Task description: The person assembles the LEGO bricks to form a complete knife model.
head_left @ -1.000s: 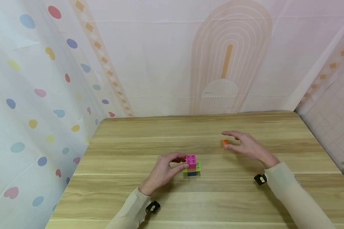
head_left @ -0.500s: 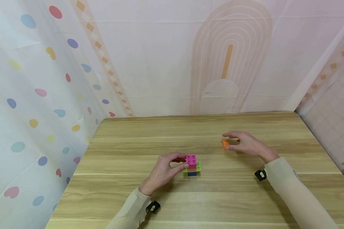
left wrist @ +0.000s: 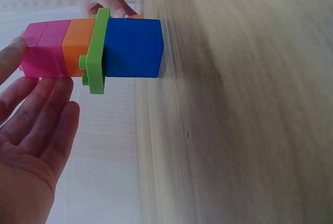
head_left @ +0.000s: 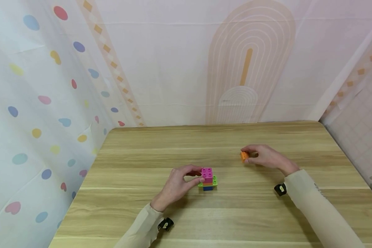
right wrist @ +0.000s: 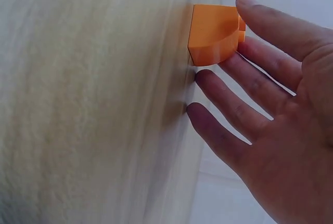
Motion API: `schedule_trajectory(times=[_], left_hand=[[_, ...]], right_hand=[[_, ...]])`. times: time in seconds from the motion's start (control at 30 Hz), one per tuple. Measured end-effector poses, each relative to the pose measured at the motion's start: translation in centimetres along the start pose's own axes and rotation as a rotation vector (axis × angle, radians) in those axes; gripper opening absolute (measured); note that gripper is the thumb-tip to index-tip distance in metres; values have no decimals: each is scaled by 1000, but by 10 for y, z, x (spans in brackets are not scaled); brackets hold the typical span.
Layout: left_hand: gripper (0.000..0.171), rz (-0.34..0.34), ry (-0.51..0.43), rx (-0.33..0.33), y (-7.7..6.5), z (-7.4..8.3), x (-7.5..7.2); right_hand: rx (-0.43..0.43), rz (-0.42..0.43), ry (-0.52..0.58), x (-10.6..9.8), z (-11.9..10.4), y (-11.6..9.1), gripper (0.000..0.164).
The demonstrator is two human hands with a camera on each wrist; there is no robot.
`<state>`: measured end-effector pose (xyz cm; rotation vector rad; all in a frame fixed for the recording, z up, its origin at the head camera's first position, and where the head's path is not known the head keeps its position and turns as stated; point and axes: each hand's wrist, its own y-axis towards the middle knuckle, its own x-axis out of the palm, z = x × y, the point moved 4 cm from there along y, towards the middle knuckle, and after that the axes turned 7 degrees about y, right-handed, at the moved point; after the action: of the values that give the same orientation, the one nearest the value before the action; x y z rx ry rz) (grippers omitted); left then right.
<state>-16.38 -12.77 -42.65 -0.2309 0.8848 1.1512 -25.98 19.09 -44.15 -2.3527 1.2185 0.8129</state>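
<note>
A tower of toy building blocks (head_left: 207,179) stands upright on the table. In the left wrist view it shows pink blocks (left wrist: 48,49) on top, an orange block (left wrist: 79,46), a thin green plate (left wrist: 97,52) with studs on both sides, and a blue block (left wrist: 132,47) at the bottom. My left hand (head_left: 176,184) pinches the pink top between thumb and fingers. Farther back and to the right, my right hand (head_left: 267,156) holds a loose orange block (right wrist: 214,34) with one curved side between thumb and fingers, at the table surface.
The wooden table (head_left: 136,144) reaches back to a pale patterned curtain (head_left: 167,69). A polka-dot curtain (head_left: 46,137) hangs along the left side. Small black cameras sit at both wrists.
My right hand's fingers have come down and closed in on the loose orange block. The left hand and the tower have stayed in place.
</note>
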Motion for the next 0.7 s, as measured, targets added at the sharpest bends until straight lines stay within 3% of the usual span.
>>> schedule_trajectory(times=[0.37, 0.7], left_hand=[[31, 6, -2, 11, 0, 0, 1], [31, 12, -2, 18, 0, -1, 0]], right_hand=[[-3, 40, -23, 1, -5, -1, 37], [-85, 124, -48, 2, -25, -10, 37]])
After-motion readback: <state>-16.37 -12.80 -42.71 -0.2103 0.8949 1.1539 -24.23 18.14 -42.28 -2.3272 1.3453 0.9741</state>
